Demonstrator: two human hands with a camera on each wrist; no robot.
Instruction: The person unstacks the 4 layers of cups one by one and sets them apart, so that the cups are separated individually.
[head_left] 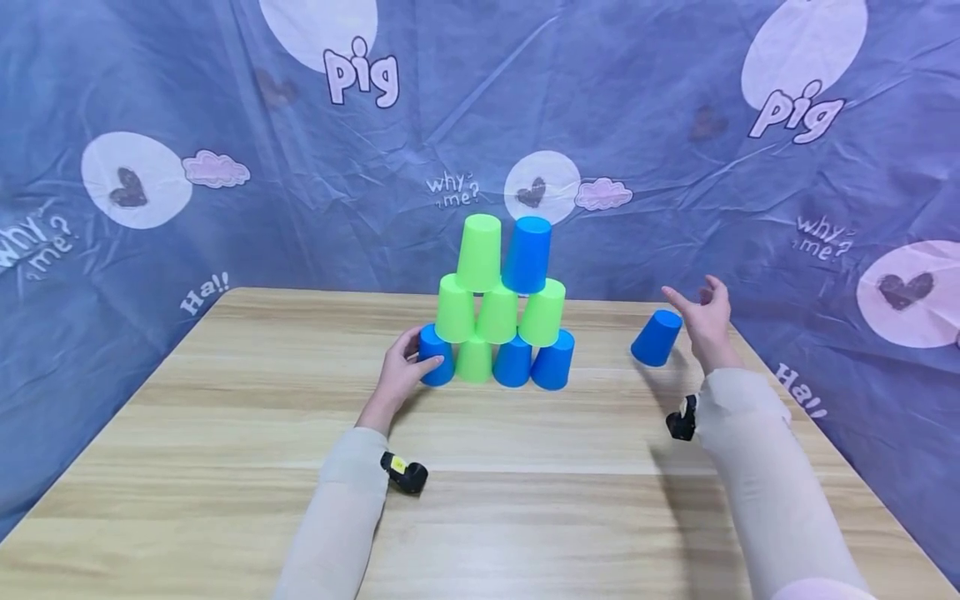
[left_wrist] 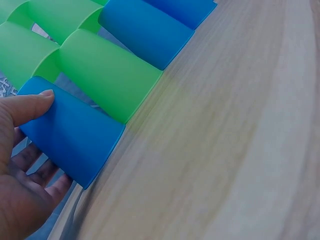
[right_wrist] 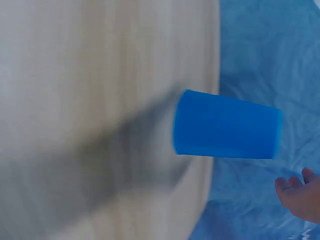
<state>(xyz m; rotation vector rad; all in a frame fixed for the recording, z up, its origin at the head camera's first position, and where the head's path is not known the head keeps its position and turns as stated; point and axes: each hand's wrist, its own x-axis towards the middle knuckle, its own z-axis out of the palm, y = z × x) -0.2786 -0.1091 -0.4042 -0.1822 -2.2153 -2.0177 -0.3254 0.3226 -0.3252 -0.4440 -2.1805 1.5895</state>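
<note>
Upside-down cups form a stack at the table's centre: a bottom row with a green cup [head_left: 474,360] among blue ones, three green cups [head_left: 497,315] above, then a green cup [head_left: 479,252] and a blue cup [head_left: 528,255] on top. My left hand [head_left: 399,373] holds the bottom row's leftmost blue cup [left_wrist: 70,132], thumb on the near side and fingers round the outer side. Another blue cup [head_left: 657,338] stands upside down, apart, on the right. Beside its upper right, my right hand [head_left: 707,327] has spread fingers; the right wrist view shows a gap between hand and cup [right_wrist: 227,125].
The wooden table [head_left: 540,500] reaches back to a blue-grey printed cloth [head_left: 645,100], which also hangs along both sides. A black wrist camera [head_left: 405,473] sits by the left cuff, another [head_left: 682,419] by the right.
</note>
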